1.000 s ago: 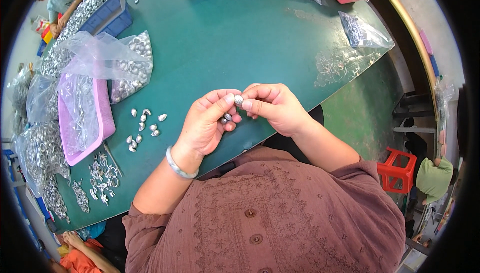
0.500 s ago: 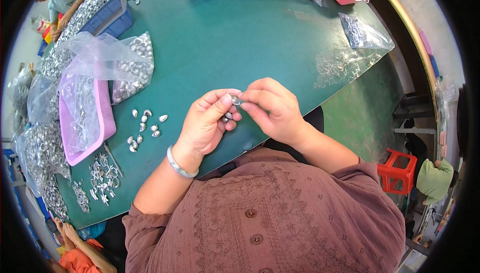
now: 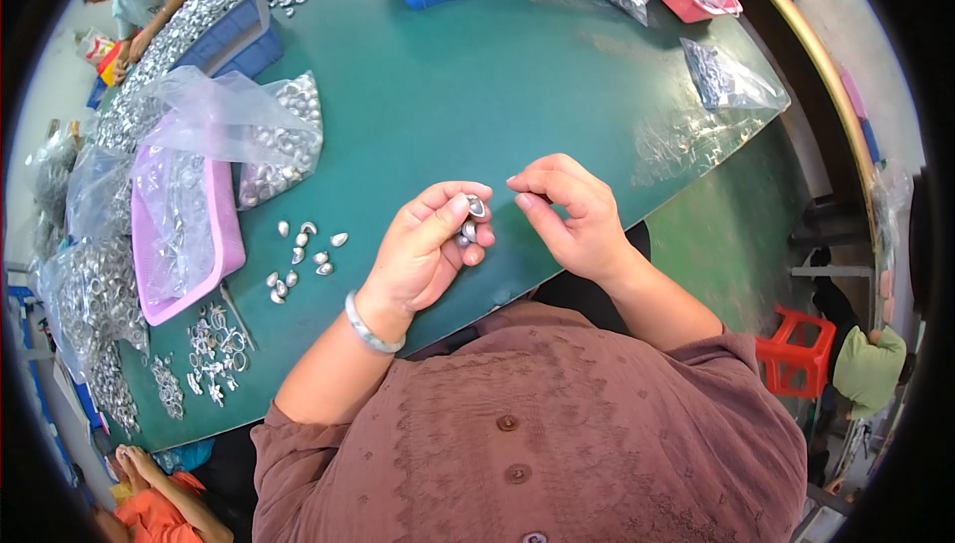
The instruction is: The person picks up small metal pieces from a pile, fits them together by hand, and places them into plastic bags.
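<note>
From here, I'd judge a light pinch on the rim suits the silver piece (image 3: 477, 208) best, held over the green table (image 3: 448, 95). The left hand (image 3: 423, 245) is clamped on it, spare pieces (image 3: 466, 234) tucked in its fingers; the right hand (image 3: 577, 217) hovers apart, thumb and forefinger slightly parted, nothing visible between.

The left hand (image 3: 423, 245) holds silvery pieces (image 3: 477, 208) over the green worktop (image 3: 458, 95) — the right hand (image 3: 575, 220) hovers near, fingertips parted.

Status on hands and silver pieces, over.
Left hand: holding silver pieces. Right hand: apart, not touching them. Nothing between hands; loose pieces on green table, left of both.
</note>
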Motion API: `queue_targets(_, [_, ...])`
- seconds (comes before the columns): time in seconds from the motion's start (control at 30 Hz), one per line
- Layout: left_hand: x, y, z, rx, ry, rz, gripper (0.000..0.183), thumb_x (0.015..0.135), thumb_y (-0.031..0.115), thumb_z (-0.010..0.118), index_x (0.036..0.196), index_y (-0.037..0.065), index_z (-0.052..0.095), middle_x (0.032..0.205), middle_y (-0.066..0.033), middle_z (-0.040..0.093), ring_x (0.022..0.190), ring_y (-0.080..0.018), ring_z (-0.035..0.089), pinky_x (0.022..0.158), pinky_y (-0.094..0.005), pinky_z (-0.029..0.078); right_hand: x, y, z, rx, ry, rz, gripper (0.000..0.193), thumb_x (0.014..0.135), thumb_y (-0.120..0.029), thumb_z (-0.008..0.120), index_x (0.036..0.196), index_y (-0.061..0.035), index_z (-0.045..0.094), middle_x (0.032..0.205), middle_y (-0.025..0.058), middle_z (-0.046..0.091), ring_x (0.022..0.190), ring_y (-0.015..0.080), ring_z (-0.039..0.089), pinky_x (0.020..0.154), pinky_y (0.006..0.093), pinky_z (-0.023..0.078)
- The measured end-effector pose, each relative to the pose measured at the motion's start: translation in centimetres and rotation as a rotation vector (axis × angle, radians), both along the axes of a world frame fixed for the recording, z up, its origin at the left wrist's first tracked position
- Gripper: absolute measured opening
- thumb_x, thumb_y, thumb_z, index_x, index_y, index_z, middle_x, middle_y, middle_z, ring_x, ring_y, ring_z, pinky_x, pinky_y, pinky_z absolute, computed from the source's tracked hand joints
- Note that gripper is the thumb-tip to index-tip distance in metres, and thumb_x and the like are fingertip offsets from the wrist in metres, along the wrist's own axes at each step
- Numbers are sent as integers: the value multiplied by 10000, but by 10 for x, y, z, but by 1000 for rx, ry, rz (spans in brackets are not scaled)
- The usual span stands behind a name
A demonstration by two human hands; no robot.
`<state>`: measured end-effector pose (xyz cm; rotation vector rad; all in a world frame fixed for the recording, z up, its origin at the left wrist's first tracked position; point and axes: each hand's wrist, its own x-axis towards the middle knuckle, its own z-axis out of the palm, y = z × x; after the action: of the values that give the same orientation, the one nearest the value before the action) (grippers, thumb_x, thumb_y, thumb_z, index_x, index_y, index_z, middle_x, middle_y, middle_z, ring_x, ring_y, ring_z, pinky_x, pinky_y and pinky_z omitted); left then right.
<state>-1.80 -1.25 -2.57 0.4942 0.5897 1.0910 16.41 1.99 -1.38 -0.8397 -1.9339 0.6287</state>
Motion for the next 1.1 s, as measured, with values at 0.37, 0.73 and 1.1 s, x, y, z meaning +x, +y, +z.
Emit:
queue_targets(0.37, [-5,40,1,-258,-19,80,204,862,130,487,980,-31,529,863,-146,589,759,-226,605,644,-275,531,14,3,-27,-90,-26,24,113,705,13,601,814,-11,578,787,106,564,710,241,563,610,304,457])
queue_targets(0.73, [-63,89,149,271,450,181,194,847,56,509,1028,-14,521,901,-91,565,736,-115,540,636,-185,458,21,6,-29,-118,39,63,118,696,28,599,808,-10,587,782,92,563,688,228,551,582,287,445])
queue_targets(1.1, [-222,49,182,66,1528,242,132,821,76,513,929,20,566,756,-3,555,635,-66,513,590,-197,440,13,6,-26,-151,-3,84,99,702,27,596,791,-15,587,766,96,568,678,219,553,588,282,444])
